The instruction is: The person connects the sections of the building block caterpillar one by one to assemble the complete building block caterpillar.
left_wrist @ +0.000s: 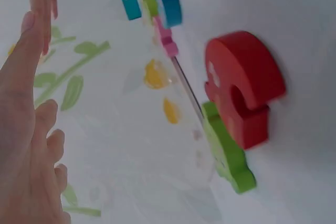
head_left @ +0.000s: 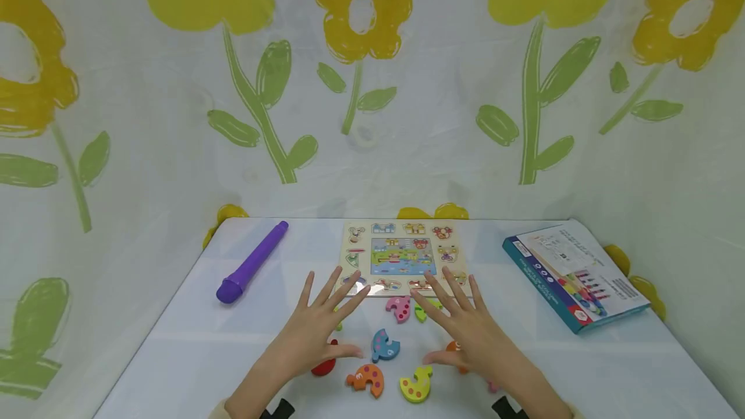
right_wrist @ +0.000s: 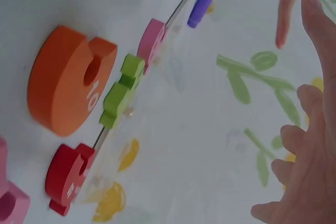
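Observation:
Both hands hover palm down above the table with fingers spread. My left hand [head_left: 313, 335] is over the left side of a scatter of wooden animal pieces, nearest a red piece [head_left: 324, 366]; it holds nothing. My right hand [head_left: 470, 333] is over the right side, partly hiding an orange piece [head_left: 456, 346], and is also empty. Between them lie a blue piece [head_left: 384, 346], an orange spotted piece [head_left: 367, 380] and a yellow-green piece [head_left: 416, 385]. A pink piece [head_left: 398, 308] sits near the picture board [head_left: 365, 230], whose lower edge the fingertips overlap in the head view.
A purple tube with a wider end [head_left: 253, 262] lies at the table's back left. On the right rests a flat teal-edged box [head_left: 573, 273]. Behind the white table [head_left: 174, 354] hangs a flower-patterned cloth [head_left: 419, 102].

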A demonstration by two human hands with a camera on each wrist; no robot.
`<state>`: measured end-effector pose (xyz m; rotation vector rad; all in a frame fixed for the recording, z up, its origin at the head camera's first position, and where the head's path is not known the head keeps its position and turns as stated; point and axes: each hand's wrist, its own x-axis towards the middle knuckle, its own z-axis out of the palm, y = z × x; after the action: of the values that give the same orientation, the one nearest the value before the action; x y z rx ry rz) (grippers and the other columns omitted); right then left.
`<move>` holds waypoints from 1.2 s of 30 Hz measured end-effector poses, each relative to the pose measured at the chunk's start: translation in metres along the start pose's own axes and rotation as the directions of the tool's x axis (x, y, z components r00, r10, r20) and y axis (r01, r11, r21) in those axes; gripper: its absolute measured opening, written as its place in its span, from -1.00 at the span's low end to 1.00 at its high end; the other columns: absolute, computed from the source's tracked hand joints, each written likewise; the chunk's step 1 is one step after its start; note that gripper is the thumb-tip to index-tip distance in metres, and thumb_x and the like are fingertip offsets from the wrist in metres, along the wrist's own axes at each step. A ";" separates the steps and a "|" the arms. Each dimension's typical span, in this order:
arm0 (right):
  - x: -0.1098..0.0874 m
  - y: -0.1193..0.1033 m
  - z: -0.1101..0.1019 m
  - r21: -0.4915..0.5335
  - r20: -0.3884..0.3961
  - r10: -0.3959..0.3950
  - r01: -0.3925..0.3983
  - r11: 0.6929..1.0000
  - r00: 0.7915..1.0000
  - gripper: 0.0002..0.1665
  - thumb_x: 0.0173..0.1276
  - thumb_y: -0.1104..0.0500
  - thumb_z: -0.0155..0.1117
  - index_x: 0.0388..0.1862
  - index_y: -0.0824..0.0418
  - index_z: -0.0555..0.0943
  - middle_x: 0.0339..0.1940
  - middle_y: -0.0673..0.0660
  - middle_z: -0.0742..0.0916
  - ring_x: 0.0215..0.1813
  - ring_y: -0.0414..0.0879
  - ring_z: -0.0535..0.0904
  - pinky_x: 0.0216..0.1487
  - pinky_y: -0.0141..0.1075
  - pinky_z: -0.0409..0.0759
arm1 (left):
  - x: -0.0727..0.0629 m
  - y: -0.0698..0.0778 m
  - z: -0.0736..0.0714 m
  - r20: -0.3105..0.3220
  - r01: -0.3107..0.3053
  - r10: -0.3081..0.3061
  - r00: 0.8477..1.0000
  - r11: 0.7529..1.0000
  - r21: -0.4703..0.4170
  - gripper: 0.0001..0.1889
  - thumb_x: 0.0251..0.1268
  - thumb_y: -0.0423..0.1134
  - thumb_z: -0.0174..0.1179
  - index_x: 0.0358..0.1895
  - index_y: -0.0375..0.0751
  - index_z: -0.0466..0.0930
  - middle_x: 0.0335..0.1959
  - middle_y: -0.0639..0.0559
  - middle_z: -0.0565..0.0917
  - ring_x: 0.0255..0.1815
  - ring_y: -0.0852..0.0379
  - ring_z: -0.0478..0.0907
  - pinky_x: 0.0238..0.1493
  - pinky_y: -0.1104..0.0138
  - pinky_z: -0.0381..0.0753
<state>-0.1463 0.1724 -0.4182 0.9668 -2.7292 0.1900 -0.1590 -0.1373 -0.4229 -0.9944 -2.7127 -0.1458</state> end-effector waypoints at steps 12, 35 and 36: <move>0.013 -0.018 0.004 0.094 0.060 -0.036 0.030 0.995 0.998 0.17 0.09 -0.44 0.28 0.57 -0.22 -0.05 0.61 0.04 -0.02 0.57 0.13 -0.32 0.43 0.27 -0.41 | -0.023 -0.031 0.001 0.059 0.046 -0.041 0.997 0.995 -0.088 0.00 0.09 0.35 0.21 0.54 0.03 0.00 0.57 0.05 -0.04 0.56 -0.09 -0.23 0.44 -0.12 -0.53; 0.052 -0.047 0.015 0.241 0.102 -0.259 0.229 0.943 0.961 0.24 0.12 -0.31 0.37 0.59 -0.11 -0.13 0.60 0.01 -0.01 0.57 0.08 -0.17 0.47 0.13 -0.03 | -0.037 -0.094 0.023 0.168 0.185 -0.111 0.980 0.823 -0.537 -0.41 0.31 -0.01 0.23 0.35 -0.18 0.41 0.37 -0.09 0.39 0.39 -0.09 0.29 0.27 0.04 0.37; 0.054 -0.047 0.015 0.256 0.108 -0.268 0.234 0.938 0.957 0.25 0.12 -0.30 0.39 0.59 -0.09 -0.13 0.60 0.01 -0.01 0.58 0.05 -0.16 0.47 0.10 -0.01 | -0.036 -0.096 0.024 0.174 0.181 -0.100 0.980 0.816 -0.549 -0.42 0.31 -0.03 0.24 0.34 -0.19 0.42 0.36 -0.10 0.39 0.38 -0.09 0.30 0.27 0.03 0.37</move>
<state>-0.1597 0.1004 -0.4166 1.4376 -2.7150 0.4296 -0.1989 -0.2284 -0.4563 -0.9583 -2.9316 -0.9973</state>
